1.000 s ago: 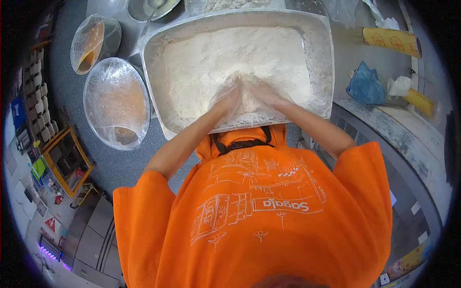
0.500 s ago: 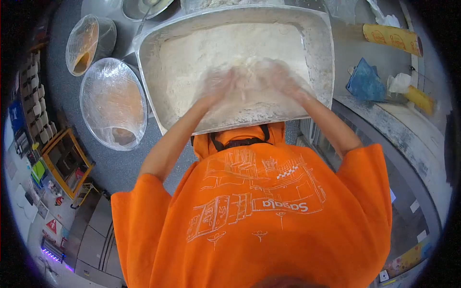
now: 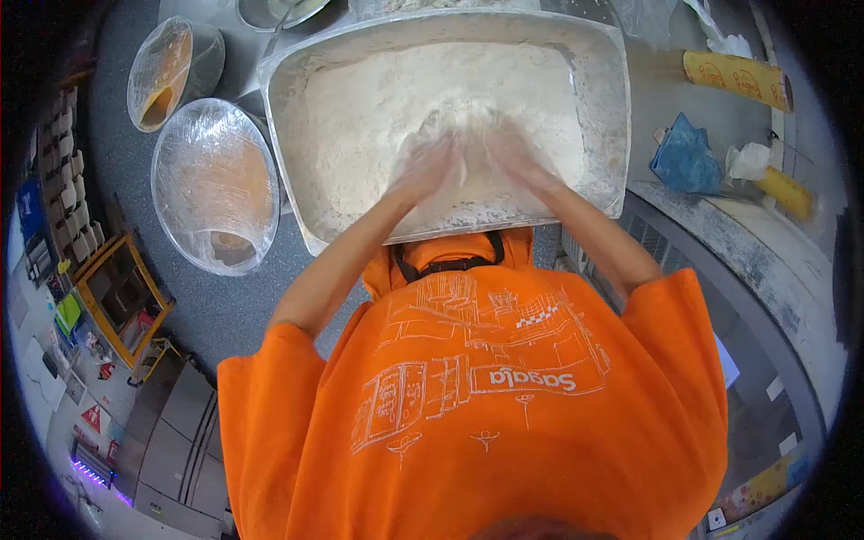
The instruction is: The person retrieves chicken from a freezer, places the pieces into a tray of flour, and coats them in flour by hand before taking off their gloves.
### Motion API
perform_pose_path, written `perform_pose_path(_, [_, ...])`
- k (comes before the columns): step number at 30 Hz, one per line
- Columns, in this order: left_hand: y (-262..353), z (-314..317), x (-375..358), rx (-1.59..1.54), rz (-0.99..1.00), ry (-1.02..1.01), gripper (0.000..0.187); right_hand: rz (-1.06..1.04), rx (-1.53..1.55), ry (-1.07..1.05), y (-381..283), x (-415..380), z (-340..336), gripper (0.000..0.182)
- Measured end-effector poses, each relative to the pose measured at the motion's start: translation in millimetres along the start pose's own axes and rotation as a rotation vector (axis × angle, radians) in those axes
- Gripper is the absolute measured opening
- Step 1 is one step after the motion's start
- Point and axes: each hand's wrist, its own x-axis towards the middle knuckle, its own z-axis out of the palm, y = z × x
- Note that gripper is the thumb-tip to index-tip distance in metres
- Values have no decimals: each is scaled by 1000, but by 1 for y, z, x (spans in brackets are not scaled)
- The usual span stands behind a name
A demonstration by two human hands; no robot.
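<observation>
A big metal tub [image 3: 286, 166] in front of me holds a wide bed of white, flour-like powder [image 3: 360, 90]. Both of my hands are in it near the middle, dusted white and smeared by motion. My left hand [image 3: 428, 160] points forward and inward, close beside my right hand [image 3: 515, 155]. Where the fingertips come near each other, white powder covers or hides them, so I cannot make out whether the fingers are closed. Some loose powder clings to the tub's near wall.
Left of the tub stand two containers covered in clear film, a large one [image 3: 216, 184] and a smaller one [image 3: 175, 72]. A metal bowl [image 3: 281, 11] sits behind. To the right lie a yellow roll [image 3: 738, 79], a blue cloth or bag [image 3: 687, 157] and another yellow roll [image 3: 787, 192].
My hands have drawn closer together in the powder, the right one moving slightly left. My forearms have shifted inward, and the tub appears slightly further right in view.
</observation>
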Motion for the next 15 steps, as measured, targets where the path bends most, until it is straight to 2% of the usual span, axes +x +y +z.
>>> perform_pose_path(1, [-5,-10,-7,84,120,-10,54,-47,-19,-11,4,-3,-7,51])
perform_pose_path(2, [2,-24,-7,245,8,-124,53,-94,-37,-22,1,-6,-9,49])
perform_pose_path(4, [18,-47,-4,558,-222,-346,53,-156,-405,216,7,-16,6,46])
perform_pose_path(6, [26,-40,3,448,-239,-257,56,-40,-829,387,9,-7,7,44])
perform_pose_path(8, [7,-22,13,473,-115,-269,60,6,-1091,451,26,5,10,44])
perform_pose_path(9, [-32,5,16,549,15,-325,62,-45,-1126,443,45,13,17,45])
perform_pose_path(10, [-53,19,19,625,147,-376,64,-18,-1025,427,47,17,24,46])
perform_pose_path(13, [-16,37,24,-252,-442,-140,70,125,-570,411,37,19,55,47])
perform_pose_path(15, [-1,44,26,-531,-566,-16,67,71,-446,509,30,21,77,47])
